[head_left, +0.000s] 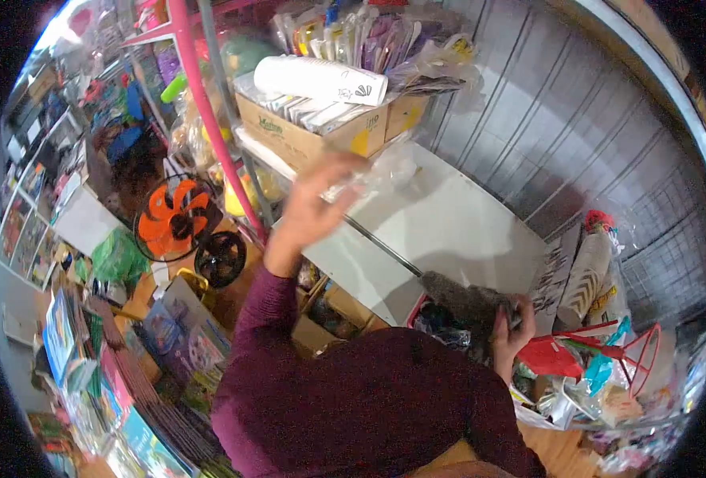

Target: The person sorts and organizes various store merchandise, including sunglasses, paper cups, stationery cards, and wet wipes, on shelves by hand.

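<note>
Crinkly clear plastic wrap [369,177] is pinched in the left hand [315,201]; the right hand [512,328] grips a fuzzy grey duster [466,301].

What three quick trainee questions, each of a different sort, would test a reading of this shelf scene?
1. True or false: the right hand holds a grey duster.
2. Which does the left hand touch? A) clear plastic packet B) orange fan C) red rack
3. Fill in: the white cup stack lies on the cardboard ___.

Key: 1 true; 2 A; 3 box.
</note>
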Available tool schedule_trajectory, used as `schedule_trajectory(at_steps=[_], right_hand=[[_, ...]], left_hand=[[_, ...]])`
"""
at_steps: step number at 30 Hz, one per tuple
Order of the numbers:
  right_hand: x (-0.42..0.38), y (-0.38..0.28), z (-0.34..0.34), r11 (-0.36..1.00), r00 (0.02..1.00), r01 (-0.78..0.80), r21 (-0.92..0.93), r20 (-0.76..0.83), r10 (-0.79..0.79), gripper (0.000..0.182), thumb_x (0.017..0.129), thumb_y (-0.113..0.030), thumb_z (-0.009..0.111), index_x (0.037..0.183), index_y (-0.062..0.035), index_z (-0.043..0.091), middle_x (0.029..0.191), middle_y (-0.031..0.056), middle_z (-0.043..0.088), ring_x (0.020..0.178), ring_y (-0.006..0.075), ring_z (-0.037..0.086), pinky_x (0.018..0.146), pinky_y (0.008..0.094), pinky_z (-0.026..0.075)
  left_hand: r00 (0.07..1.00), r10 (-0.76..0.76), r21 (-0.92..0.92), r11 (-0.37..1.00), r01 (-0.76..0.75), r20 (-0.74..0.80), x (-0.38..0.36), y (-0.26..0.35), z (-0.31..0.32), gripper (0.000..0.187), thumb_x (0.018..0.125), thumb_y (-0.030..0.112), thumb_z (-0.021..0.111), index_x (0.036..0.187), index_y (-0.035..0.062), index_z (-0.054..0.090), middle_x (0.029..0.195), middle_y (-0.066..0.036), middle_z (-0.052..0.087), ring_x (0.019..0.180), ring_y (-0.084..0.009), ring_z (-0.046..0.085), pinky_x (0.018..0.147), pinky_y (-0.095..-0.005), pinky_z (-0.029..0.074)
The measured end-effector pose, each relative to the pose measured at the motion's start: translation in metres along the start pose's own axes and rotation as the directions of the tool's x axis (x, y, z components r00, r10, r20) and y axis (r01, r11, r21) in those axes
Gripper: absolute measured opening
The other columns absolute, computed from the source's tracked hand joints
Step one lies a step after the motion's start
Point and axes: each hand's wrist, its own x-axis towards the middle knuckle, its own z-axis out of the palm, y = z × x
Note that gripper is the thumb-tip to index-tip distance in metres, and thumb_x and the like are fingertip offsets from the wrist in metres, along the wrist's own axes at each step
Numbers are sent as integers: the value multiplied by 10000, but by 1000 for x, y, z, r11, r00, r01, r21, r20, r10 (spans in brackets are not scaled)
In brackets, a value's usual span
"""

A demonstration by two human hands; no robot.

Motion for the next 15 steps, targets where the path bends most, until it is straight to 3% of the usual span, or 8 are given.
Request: schedule_trajectory(at_steps=[2,4,7,9,12,14,15], right_hand=[[12,8,9,1000,998,11,-18,-56,-12,220,687,-90,582,879,18,573,834,142,577,772,281,554,736,343,438],[20,12,14,996,995,72,-53,-68,-76,231,699,-75,564,908,22,565,874,159,574,840,296,547,808,360,420],[29,15,18,977,982,142,-161,-100,-160,226,765,-25,499,974,29,563,986,152,568,934,272,537,853,362,404],[36,6,18,912,921,266,-313,-196,-336,264,776,-46,492,1019,36,554,1066,182,556,1001,312,525,901,397,386],[40,-2,24,900,873,266,-345,-309,-376,294,794,-83,511,1055,49,535,1072,198,555,1017,337,517,920,436,375],[44,-11,37,904,876,251,-347,-316,-365,266,775,-77,519,1018,20,562,1115,207,551,1035,361,506,922,446,380],[44,-10,45,857,955,189,-479,-113,-274,303,780,-102,542,1065,2,554,1169,213,522,1079,376,479,942,457,368]], left_hand=[[980,83,94,993,-67,-181,20,-19,-32,277,739,46,644,1007,8,588,987,-142,600,928,-293,575,814,-341,448],[987,103,338,939,-56,-122,44,-38,-62,381,690,48,675,1055,18,567,1042,-144,575,988,-319,534,875,-366,416],[998,62,494,868,-53,-2,74,-76,-85,665,607,62,728,1218,70,466,1186,-152,491,1104,-356,443,943,-420,370],[995,84,524,846,-96,46,89,-96,-93,713,592,70,740,1243,85,448,1206,-148,480,1127,-353,431,956,-418,367],[984,76,533,832,-153,163,110,-134,-94,832,552,119,775,1296,119,403,1274,-140,440,1194,-351,392,996,-419,345],[953,78,585,773,-244,294,119,-152,-89,854,548,154,784,1307,122,394,1291,-144,434,1222,-351,371,1007,-431,327],[938,55,592,763,-260,341,120,-152,-87,809,553,200,787,1273,118,427,1252,-147,473,1211,-344,389,1005,-444,314]])
